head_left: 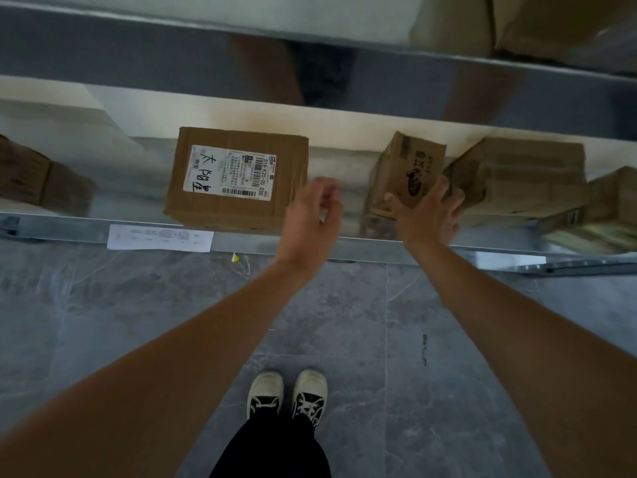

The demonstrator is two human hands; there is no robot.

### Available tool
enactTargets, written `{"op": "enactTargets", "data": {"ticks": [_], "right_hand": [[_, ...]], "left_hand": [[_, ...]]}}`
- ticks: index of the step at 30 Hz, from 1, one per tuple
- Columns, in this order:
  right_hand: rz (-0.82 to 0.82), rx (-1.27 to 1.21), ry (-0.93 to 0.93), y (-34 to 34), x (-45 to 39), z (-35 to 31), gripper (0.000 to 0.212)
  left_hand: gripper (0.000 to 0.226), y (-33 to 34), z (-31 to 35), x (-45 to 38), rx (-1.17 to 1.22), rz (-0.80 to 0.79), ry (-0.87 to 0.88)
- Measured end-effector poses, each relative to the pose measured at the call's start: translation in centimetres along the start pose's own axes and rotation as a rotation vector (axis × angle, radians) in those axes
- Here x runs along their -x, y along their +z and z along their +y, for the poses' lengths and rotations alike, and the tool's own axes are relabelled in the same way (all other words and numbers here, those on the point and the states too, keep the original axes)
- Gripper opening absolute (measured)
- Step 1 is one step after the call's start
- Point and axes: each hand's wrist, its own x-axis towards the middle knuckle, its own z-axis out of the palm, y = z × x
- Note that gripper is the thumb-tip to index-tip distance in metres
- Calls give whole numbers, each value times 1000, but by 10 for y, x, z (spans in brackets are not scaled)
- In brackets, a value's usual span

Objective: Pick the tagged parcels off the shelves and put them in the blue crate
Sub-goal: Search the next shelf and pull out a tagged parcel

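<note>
Both arms are stretched out toward a shiny metal shelf (241, 244), looking straight down at it. The right hand (429, 215) has its fingers spread and laid against the front of a small cardboard box (408, 167), the one with a dark printed logo on it. That box is tilted, leaning back toward the bigger boxes to the right of the hand. Fingers look fairly straight, so it's more of a flat touch than a real grab, and I can't see whether the thumb is hooked around an edge.

The left hand (312, 215) is just floating in the gap to the left of that small box, fingers loosely curled and holding nothing. Right beside it, on its left, sits a larger parcel (238, 179) with a white shipping label and some handwritten black marker on top. It lies flat, close to the front lip of the shelf, and the hand isn't touching it as far as I can tell.

Past the right hand there's a blurry pile of brown boxes (517, 174). Far off to the left of the left hand, another dark box (38, 174). A paper sheet (160, 238) is stuck on the shelf's front edge, below the labelled parcel. Grey tiled floor (448, 339) underneath, with two black-and-white sneakers (287, 396).
</note>
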Motion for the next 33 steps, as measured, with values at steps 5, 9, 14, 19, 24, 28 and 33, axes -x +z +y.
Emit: {"op": "enactTargets", "data": {"ticks": [5, 9, 14, 19, 24, 28, 33], "right_hand": [[-30, -124, 1, 11, -11, -9, 116], [-63, -198, 23, 11, -6, -10, 113], [-197, -910, 78, -26, 26, 3, 70], [-707, -1317, 346, -57, 56, 30, 43], [-733, -1294, 348, -62, 73, 33, 15], [-518, -1199, 223, -63, 72, 29, 36], [-471, -1063, 191, -61, 76, 21, 39]], "left_hand": [[21, 15, -25, 14, -50, -165, -265], [20, 10, -37, 34, -39, -202, -455], [29, 19, -7, 17, 374, -66, -915], [48, 15, 21, 6, 620, -280, -1056], [32, 18, 33, 3, 928, -133, -1078], [28, 14, 29, 6, 802, -136, -929], [37, 11, 34, 18, 727, -168, -805]]}}
